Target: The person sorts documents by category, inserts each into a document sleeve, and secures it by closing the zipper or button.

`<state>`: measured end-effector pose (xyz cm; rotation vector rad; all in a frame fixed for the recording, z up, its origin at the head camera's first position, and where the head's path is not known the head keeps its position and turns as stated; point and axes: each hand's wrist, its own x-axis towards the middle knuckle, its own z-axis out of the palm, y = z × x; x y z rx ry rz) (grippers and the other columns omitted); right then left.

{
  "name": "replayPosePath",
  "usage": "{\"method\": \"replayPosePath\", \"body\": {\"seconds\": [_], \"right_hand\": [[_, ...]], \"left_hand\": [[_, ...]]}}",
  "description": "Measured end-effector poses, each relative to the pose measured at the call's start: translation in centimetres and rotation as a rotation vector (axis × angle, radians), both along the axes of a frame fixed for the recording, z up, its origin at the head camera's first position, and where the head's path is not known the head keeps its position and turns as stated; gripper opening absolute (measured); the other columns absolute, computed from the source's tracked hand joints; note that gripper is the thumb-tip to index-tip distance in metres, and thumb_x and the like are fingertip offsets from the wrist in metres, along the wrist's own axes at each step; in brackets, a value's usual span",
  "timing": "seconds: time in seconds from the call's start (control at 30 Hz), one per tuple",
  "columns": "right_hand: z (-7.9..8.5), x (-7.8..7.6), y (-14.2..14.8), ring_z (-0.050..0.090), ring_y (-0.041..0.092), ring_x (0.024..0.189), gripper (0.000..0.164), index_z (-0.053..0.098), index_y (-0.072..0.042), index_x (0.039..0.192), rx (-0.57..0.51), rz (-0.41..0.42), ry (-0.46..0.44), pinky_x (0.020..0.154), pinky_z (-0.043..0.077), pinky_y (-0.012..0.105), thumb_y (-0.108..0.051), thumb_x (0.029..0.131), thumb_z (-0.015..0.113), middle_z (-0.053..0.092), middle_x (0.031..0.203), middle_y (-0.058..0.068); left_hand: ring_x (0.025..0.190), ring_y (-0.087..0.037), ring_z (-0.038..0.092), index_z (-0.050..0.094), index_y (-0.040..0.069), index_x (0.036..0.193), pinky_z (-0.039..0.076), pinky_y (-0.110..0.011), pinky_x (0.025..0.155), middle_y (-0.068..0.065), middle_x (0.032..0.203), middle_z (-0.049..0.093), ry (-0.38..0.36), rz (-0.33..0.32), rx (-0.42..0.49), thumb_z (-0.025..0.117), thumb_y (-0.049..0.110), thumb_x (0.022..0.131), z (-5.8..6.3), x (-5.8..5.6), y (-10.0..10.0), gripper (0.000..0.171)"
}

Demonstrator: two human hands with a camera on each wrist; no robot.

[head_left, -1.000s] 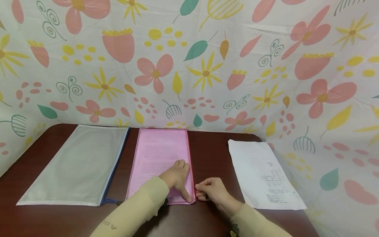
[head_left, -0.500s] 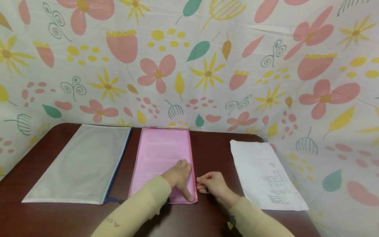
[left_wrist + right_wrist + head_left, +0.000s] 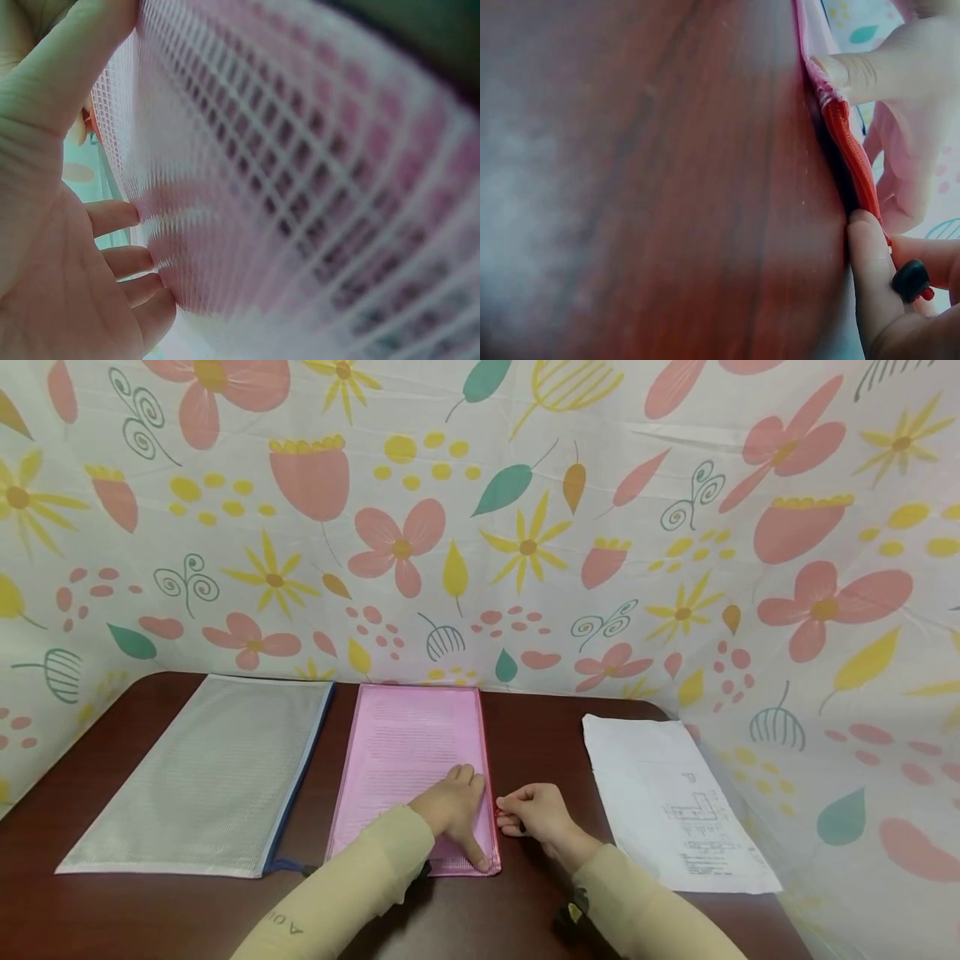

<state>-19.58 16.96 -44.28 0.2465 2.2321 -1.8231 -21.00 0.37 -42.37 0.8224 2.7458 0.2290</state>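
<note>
A pink mesh zipper pouch (image 3: pixel 408 735) lies flat on the table, with a printed sheet showing through it. My left hand (image 3: pixel 453 814) presses on its lower right part, thumb spread toward the near corner; the left wrist view shows the extended fingers (image 3: pixel 124 259) touching the mesh. Along the right edge runs a red zipper (image 3: pixel 855 161). There my right hand (image 3: pixel 543 814) pinches the zipper pull, whose black end (image 3: pixel 911 281) sticks out between finger and thumb; the slider itself is mostly hidden.
A grey-white mesh pouch (image 3: pixel 202 777) with a blue zipper edge lies to the left, its blue cord (image 3: pixel 288 865) toward the pink pouch. White paper with printed drawings (image 3: pixel 675 810) lies at right on the dark wooden table (image 3: pixel 540 735). A flowered cloth (image 3: pixel 465 527) hangs behind.
My right hand has slid a little away from me along the pouch's right edge, still pinching the zipper pull. The left hand stays on the pouch. The head view shifted slightly early on.
</note>
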Motion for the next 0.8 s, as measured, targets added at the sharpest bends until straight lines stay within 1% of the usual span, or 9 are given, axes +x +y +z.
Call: {"method": "replayPosePath", "body": {"seconds": [0.13, 0.23, 0.33, 0.4, 0.47, 0.5, 0.6, 0.8], "right_hand": [[0.1, -0.1, -0.1, 0.067, 0.015, 0.059, 0.018, 0.063, 0.014, 0.092, 0.001, -0.011, -0.004, 0.058, 0.058, 0.032, -0.002, 0.086, 0.065, 0.07, 0.072, 0.014], [0.1, -0.1, -0.2, 0.067, 0.015, 0.058, 0.018, 0.063, 0.014, 0.092, 0.011, -0.017, -0.002, 0.058, 0.058, 0.032, -0.003, 0.086, 0.065, 0.07, 0.071, 0.014], [0.2, -0.1, -0.2, 0.066, 0.015, 0.058, 0.018, 0.064, 0.013, 0.092, 0.027, -0.015, 0.002, 0.058, 0.058, 0.033, -0.004, 0.086, 0.066, 0.07, 0.071, 0.014], [0.2, -0.2, -0.2, 0.066, 0.015, 0.057, 0.019, 0.064, 0.013, 0.091, 0.037, -0.012, 0.001, 0.058, 0.058, 0.033, -0.005, 0.085, 0.066, 0.069, 0.07, 0.014], [0.2, -0.4, -0.1, 0.066, 0.015, 0.057, 0.019, 0.065, 0.013, 0.091, 0.049, -0.003, 0.0, 0.058, 0.058, 0.033, -0.005, 0.085, 0.066, 0.069, 0.068, 0.014], [0.1, -0.5, -0.1, 0.066, 0.015, 0.057, 0.019, 0.065, 0.013, 0.091, 0.052, 0.007, -0.001, 0.058, 0.058, 0.033, -0.005, 0.086, 0.066, 0.069, 0.068, 0.014], [-0.1, -1.0, 0.4, 0.067, 0.017, 0.058, 0.02, 0.064, 0.014, 0.093, 0.066, 0.055, -0.014, 0.059, 0.059, 0.035, -0.005, 0.086, 0.065, 0.069, 0.07, 0.014], [0.6, -1.4, 1.6, 0.069, 0.018, 0.061, 0.021, 0.066, 0.012, 0.091, 0.126, 0.218, -0.052, 0.06, 0.059, 0.035, -0.009, 0.086, 0.066, 0.07, 0.073, 0.014]], "left_hand": [[0.117, -0.021, 0.041, 0.043, 0.007, 0.126, 0.036, -0.029, 0.108, -0.005, 0.116, 0.044, 0.009, 0.002, -0.003, 0.083, 0.069, 0.04, -0.2, 0.1, 0.0, 0.113], [0.129, -0.028, 0.037, 0.041, 0.006, 0.131, 0.029, -0.036, 0.114, -0.01, 0.13, 0.043, 0.012, 0.013, -0.008, 0.082, 0.069, 0.042, -0.2, 0.3, 0.0, 0.116], [0.139, -0.04, 0.026, 0.038, 0.009, 0.135, 0.021, -0.045, 0.117, -0.018, 0.147, 0.03, -0.024, 0.072, 0.0, 0.083, 0.068, 0.042, -0.2, 0.5, 0.0, 0.119], [0.14, -0.046, 0.019, 0.037, 0.012, 0.137, 0.019, -0.051, 0.117, -0.021, 0.152, 0.022, -0.049, 0.111, 0.008, 0.083, 0.067, 0.041, -0.2, 0.6, -0.1, 0.12], [0.14, -0.05, 0.014, 0.036, 0.014, 0.139, 0.018, -0.054, 0.116, -0.024, 0.154, 0.015, -0.077, 0.142, 0.025, 0.084, 0.066, 0.041, -0.2, 0.7, -0.1, 0.12], [0.14, -0.05, 0.013, 0.035, 0.015, 0.14, 0.018, -0.055, 0.115, -0.024, 0.155, 0.014, -0.084, 0.148, 0.03, 0.084, 0.065, 0.042, -0.2, 0.7, -0.2, 0.121], [0.141, -0.049, 0.012, 0.034, 0.016, 0.142, 0.019, -0.056, 0.115, -0.024, 0.155, 0.013, -0.085, 0.134, 0.037, 0.084, 0.065, 0.043, -0.2, 0.6, -0.4, 0.121], [0.141, -0.049, 0.012, 0.032, 0.017, 0.143, 0.019, -0.056, 0.115, -0.024, 0.155, 0.014, -0.076, 0.107, 0.037, 0.082, 0.068, 0.043, -0.4, 0.3, -0.6, 0.124]]}}
